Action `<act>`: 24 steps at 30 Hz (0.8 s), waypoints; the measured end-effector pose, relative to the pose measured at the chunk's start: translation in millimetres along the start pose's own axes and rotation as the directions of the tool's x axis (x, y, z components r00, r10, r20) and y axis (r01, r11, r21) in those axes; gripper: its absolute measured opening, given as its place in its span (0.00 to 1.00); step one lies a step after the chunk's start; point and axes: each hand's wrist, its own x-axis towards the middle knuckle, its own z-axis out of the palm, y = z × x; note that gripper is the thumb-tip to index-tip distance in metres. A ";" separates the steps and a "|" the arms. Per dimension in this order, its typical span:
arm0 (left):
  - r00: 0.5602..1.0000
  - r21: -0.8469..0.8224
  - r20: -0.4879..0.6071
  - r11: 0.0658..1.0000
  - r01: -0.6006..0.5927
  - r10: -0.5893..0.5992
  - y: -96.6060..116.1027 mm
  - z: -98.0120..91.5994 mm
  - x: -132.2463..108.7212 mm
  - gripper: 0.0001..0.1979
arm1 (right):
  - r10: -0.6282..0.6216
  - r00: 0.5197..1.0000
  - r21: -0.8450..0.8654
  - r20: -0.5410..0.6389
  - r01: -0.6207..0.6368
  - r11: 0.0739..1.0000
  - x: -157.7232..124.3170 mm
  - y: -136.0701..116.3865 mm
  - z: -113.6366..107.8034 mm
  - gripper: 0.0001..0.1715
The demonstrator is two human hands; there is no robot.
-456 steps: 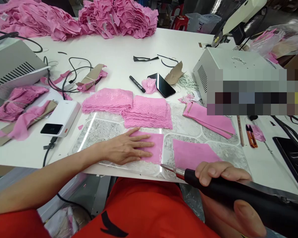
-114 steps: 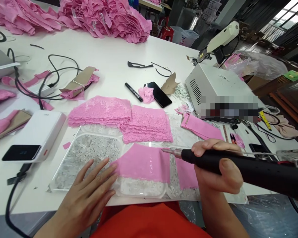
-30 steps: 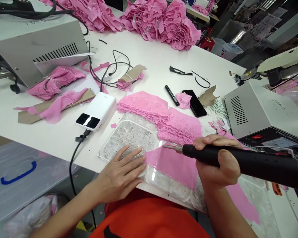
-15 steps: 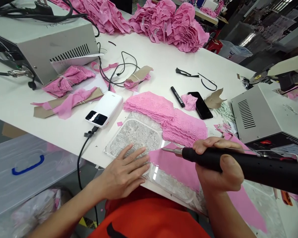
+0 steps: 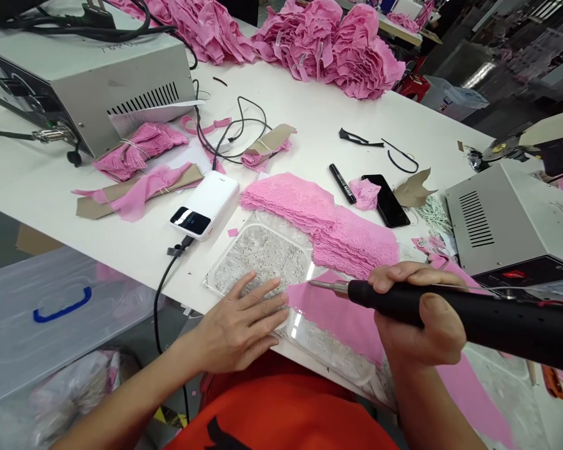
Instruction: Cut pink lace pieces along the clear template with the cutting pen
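My right hand (image 5: 420,312) is closed around a thick black handheld tool with a tapered metal tip (image 5: 375,297). The tip points left, at the upper edge of a flat pink fabric piece (image 5: 340,315); whether it touches cannot be made out. This fabric lies on a clear plastic plate (image 5: 258,253) with a greyish, speckled underside. My left hand (image 5: 241,325) rests flat on the plate with fingers spread, its fingertips at the fabric's left end. Just beyond the fabric lie stacked pink lace pieces (image 5: 351,240). Another pink strip (image 5: 473,400) extends past my right forearm.
A white power bank (image 5: 206,203) with a cable stands left of the plate. Grey machine boxes sit at left (image 5: 117,94) and right (image 5: 502,212). A marker (image 5: 342,184) and a phone (image 5: 391,203) lie beyond the lace. Pink garments (image 5: 323,47) are heaped at the back.
The whole view has shifted slightly, so things appear a little further right. Both hands, the tool and the fabric keep nearly the same places relative to each other.
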 end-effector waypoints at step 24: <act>0.999 0.020 0.041 1.000 -0.018 0.017 -0.8 -1.4 -2.4 0.19 | 0.022 0.991 0.101 0.130 -0.035 0.994 -10.1 0.4 22.0 0.06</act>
